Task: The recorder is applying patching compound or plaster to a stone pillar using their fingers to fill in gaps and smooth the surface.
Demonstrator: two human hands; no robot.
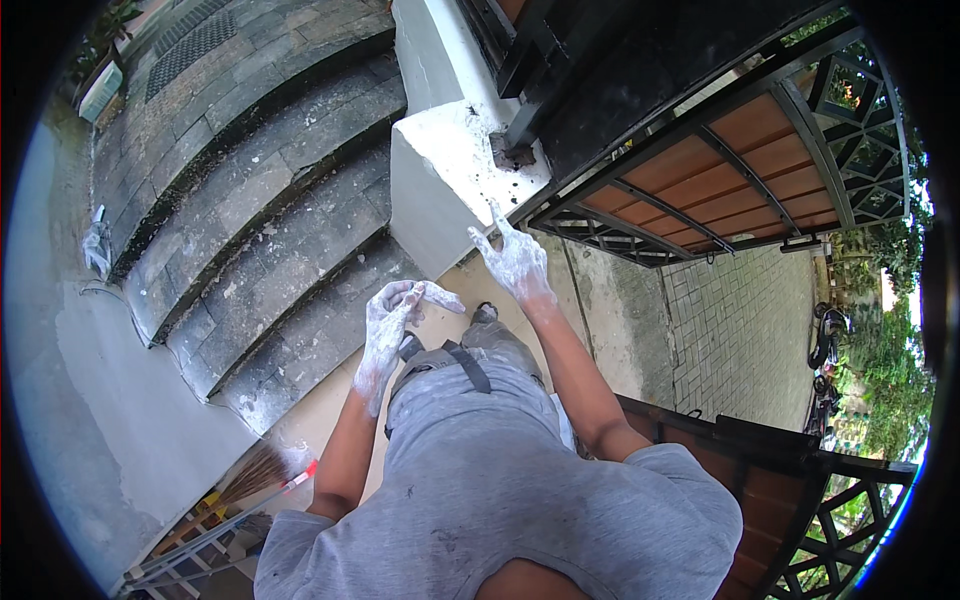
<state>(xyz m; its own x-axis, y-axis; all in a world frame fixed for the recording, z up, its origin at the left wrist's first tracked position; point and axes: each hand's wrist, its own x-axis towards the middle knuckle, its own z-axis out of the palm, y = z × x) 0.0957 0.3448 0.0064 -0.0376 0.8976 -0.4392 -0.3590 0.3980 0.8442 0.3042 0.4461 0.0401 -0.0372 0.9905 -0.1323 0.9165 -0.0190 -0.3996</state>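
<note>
Both my hands are coated in white plaster or paint. My left hand (pixel 392 322) is held in front of my chest with its fingers bent together, and nothing is visible in it. Higher up, my right hand (pixel 515 262) has its fingers spread and its fingertips at the lower edge of a white plastered pillar base (pixel 450 175). It holds nothing. My grey shirt and trousers fill the lower middle of the view.
Curved dark stone steps (pixel 270 230) run along the left. A black metal gate with brown slats (pixel 740 170) stands open at the upper right, another gate leaf (pixel 800 490) at the lower right. A broom (pixel 262 472) lies at the lower left. Motorbikes (pixel 825 345) are parked on the paving.
</note>
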